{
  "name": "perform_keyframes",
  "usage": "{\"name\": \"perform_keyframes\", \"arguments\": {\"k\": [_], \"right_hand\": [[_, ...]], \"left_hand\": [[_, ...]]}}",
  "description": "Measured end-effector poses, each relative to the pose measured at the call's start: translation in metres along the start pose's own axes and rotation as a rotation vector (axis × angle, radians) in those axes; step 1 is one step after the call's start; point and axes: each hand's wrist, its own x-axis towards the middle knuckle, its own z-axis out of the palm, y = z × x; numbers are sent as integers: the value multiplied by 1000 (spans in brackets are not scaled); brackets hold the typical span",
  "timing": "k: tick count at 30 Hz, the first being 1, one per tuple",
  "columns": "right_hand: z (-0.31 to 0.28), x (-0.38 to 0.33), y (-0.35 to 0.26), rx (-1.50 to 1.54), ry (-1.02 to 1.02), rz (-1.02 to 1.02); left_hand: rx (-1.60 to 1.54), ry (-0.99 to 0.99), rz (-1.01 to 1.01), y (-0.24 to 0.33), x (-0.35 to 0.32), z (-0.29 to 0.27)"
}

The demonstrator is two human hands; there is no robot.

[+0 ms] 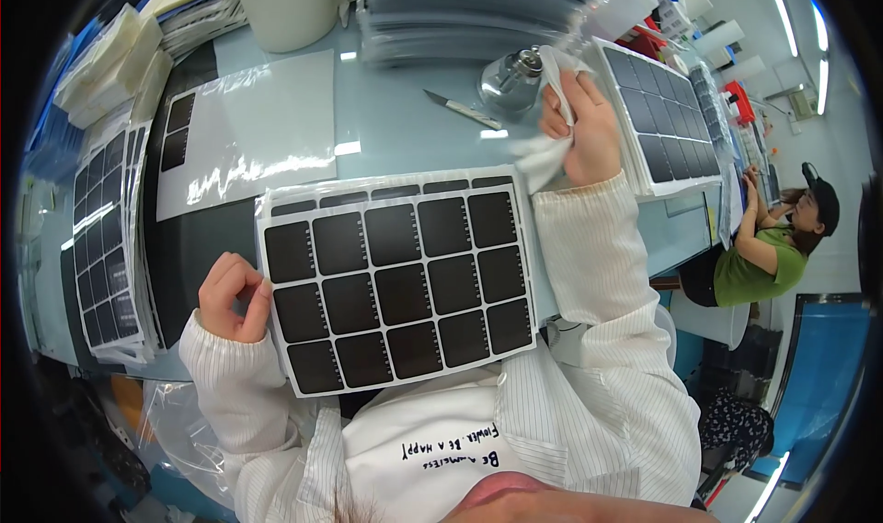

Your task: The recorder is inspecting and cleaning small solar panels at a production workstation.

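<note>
A sheet of black squares (402, 281) on a white backing lies in front of me, with another such sheet under its far edge. My left hand (235, 298) is closed, with thumb and finger together at the sheet's left edge. In my right hand (590, 129) is a crumpled white cloth (543, 160), its end hanging toward the sheet's far right corner. Just left of that hand stands a clear glass bottle (508, 86) with a metal top. A craft knife (463, 109) lies on the table left of the bottle.
Stacks of similar black-square sheets stand at left (108, 238) and right (658, 109). A glossy white sheet (262, 127) lies far left. A white cylindrical container (285, 8) and a clear-wrapped pile (469, 12) line the back. A person in green (759, 256) works at the far right.
</note>
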Motion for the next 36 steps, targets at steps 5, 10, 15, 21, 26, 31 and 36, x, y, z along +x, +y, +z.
{"name": "perform_keyframes", "arguments": {"k": [5,10,15,21,26,31,36], "right_hand": [[11,9,9,-1655,377,-781],[8,12,11,-1875,354,-630],[4,13,14,-1990,377,-714],[6,8,3,-1979,345,-653],[44,-23,-4,-1569,-11,-893],[118,-91,37,-1330,-758,-796],[127,-96,61,-1550,-680,-745]], "left_hand": [[-3,7,-46,2,-1,-1],[-4,-7,18,-3,0,-2],[0,-23,-21,-1,0,-1],[-7,-36,-46,-2,-1,0],[-8,-43,-35,-9,-4,1],[0,-51,1,-12,-3,-1],[-18,-37,-22,-9,-2,0]]}}
